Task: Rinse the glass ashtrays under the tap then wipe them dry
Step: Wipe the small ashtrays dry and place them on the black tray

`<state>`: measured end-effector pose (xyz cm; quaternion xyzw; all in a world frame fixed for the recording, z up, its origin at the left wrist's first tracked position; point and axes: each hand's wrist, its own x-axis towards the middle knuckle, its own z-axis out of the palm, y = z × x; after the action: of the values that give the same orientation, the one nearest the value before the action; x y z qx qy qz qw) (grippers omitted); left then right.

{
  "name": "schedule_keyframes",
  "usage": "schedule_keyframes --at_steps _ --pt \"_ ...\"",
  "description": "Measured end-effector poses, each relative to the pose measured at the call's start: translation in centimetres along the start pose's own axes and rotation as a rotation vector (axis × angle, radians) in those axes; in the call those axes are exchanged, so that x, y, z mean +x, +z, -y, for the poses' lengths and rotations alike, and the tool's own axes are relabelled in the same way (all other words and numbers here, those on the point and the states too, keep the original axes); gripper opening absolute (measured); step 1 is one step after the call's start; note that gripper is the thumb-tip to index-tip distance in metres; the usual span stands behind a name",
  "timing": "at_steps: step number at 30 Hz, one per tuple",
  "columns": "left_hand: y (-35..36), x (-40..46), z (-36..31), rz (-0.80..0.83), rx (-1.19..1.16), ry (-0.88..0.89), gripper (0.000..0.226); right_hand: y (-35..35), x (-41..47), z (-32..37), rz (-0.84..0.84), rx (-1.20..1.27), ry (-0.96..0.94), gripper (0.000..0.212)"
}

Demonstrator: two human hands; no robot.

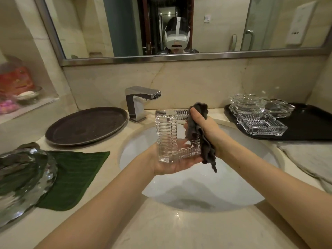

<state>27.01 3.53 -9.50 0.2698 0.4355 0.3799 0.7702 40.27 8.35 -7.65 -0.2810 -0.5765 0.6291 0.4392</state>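
Observation:
A square ribbed glass ashtray (168,135) stands tilted on its edge over the white sink (233,186), cradled from below by my left hand (170,164). My right hand (206,126) grips a dark grey cloth (201,121) and presses it against the ashtray's right side and inner face. The cloth's tail hangs down past my left palm. Several more glass ashtrays (260,123) lie stacked on a black tray (309,128) at the right. The chrome tap (138,101) stands behind the sink with no water running.
A round dark tray (86,126) lies left of the tap. A green mat (75,175) and a large glass bowl (23,180) sit at the left. A pale towel (309,159) lies on the right counter. A mirror hangs above.

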Motion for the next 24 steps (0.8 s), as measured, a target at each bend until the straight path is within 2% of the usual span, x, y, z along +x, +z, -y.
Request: schedule_keyframes --at_steps 2,4,6,11,13,15,17,18,19,21,24 --pt "-0.3 0.0 0.0 -0.146 -0.044 0.082 0.042 -0.5 0.0 -0.1 -0.045 -0.043 0.019 0.032" --pt "-0.3 -0.1 -0.3 -0.219 -0.086 0.266 0.052 -1.1 0.1 -0.4 -0.087 -0.110 0.030 0.034" --pt "0.2 -0.2 -0.6 -0.183 -0.072 0.373 0.053 -1.7 0.3 -0.8 -0.158 -0.172 0.074 0.035" --pt "0.6 -0.1 -0.4 -0.167 -0.102 0.489 0.034 -1.6 1.0 -2.4 -0.326 -0.146 0.218 0.040" --pt "1.0 -0.2 -0.2 -0.156 -0.109 0.542 0.029 -0.9 1.0 -2.7 -0.413 -0.182 0.198 0.035" --pt "1.3 -0.2 -0.1 -0.168 -0.110 0.567 0.026 0.1 0.6 -2.7 -0.452 -0.299 0.072 0.037" --pt "1.5 -0.1 -0.1 -0.190 -0.144 0.574 0.026 1.8 -0.9 -2.4 -0.401 -0.441 -0.125 0.036" --pt "1.3 0.0 -0.1 -0.204 -0.171 0.575 0.029 3.1 -1.9 -2.2 -0.305 -0.504 -0.208 0.032" --pt "1.2 0.0 0.0 -0.210 -0.201 0.556 0.033 4.3 -2.7 -2.3 -0.195 -0.616 -0.257 0.036" --pt "1.0 -0.2 0.3 -0.198 -0.227 0.478 0.037 5.8 -3.2 -2.9 -0.059 -0.882 -0.316 0.060" --pt "0.9 -0.3 0.5 -0.149 -0.200 0.465 0.042 5.4 -1.7 -2.6 -0.082 -0.962 -0.286 0.059"
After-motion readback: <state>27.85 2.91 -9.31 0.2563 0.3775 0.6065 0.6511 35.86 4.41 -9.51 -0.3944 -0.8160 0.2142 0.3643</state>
